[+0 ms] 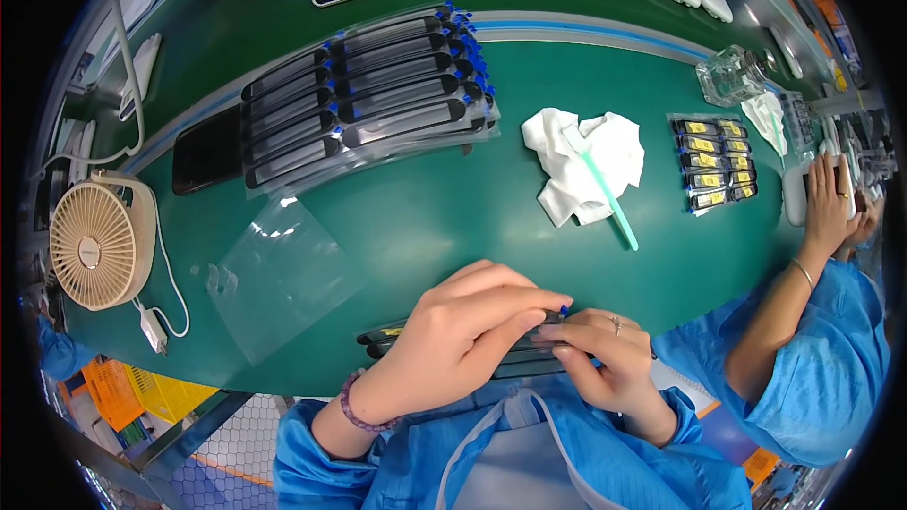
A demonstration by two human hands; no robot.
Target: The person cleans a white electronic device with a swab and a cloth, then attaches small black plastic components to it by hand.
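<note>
Near the front edge of the green table, my left hand (463, 331) and my right hand (605, 349) meet. The fingertips of both are closed on a small dark piece with a blue tab (565, 310); most of it is hidden by the fingers. Beneath my hands lie dark-ended strips (380, 334) with a bit of yellow, largely covered by my left hand. Beyond them, a clear plastic sheet (359, 137) carries rows of long clear strips with black ends and blue tabs. An empty clear plastic bag (279, 274) lies flat to the left.
A black phone-like slab (208, 151) and a beige fan (99, 241) stand left. A white cloth (557, 170) with a pale green brush-like tool (609, 196) lies centre right. Farther right are yellow-labelled black parts (704, 161), a glass bottle (732, 76) and a co-worker's arm (789, 293).
</note>
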